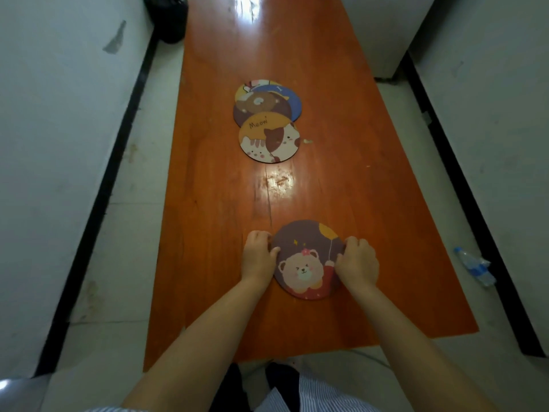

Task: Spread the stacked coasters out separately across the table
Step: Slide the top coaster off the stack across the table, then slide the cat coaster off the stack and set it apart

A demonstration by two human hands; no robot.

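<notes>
A round purple coaster with a bear and a balloon (pixel 307 257) lies flat near the front of the orange table (pixel 208 203). My left hand (pixel 259 255) grips its left edge and my right hand (pixel 358 260) grips its right edge. Farther back, a cat coaster marked "Meow" (pixel 269 138) overlaps a fanned pile: a brown bear coaster (pixel 258 107), a blue coaster (pixel 292 101) and a yellow one (pixel 252 86) underneath, mostly hidden.
A crumpled plastic bottle (pixel 475 266) lies on the floor to the right of the table. A black bag (pixel 167 17) stands at the table's far left corner. White walls run close along both sides. A small crumb (pixel 307 141) sits by the cat coaster.
</notes>
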